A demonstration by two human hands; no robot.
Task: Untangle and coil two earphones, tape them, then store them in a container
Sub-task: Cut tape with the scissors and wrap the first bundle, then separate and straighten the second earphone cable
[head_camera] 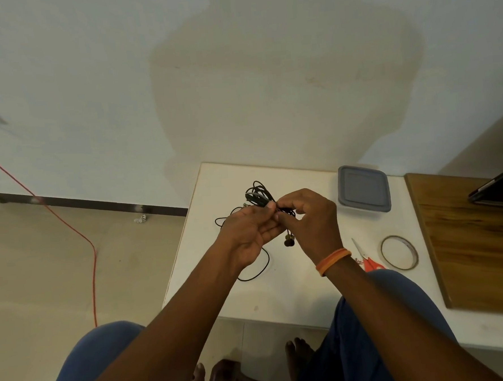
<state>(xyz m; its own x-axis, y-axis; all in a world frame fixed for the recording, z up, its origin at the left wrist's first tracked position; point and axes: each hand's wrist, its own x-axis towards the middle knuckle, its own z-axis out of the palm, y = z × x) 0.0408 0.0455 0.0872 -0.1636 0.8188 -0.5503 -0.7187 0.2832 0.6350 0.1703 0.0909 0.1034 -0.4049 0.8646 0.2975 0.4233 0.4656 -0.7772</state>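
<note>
Head view: untangling step, my left hand (247, 234) and right hand (308, 216) both pinch the tangled earphones (259, 194) over the worktop (280, 291); next, tease strands apart.

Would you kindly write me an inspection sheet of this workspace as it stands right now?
Surface: white table, wooden board at its right edge.
Job's things: tangled black earphones held above the table; grey lidded container, lid on; tape roll lying flat; red-handled scissors beside it.
Clutter: dark device on the board.
Grippers: left hand and right hand both pinching the earphone wires; orange wristband on the right wrist.
Cables: red cable across the floor, left.
Surroundings: pale wall, tiled floor, small scrap by the skirting.
</note>
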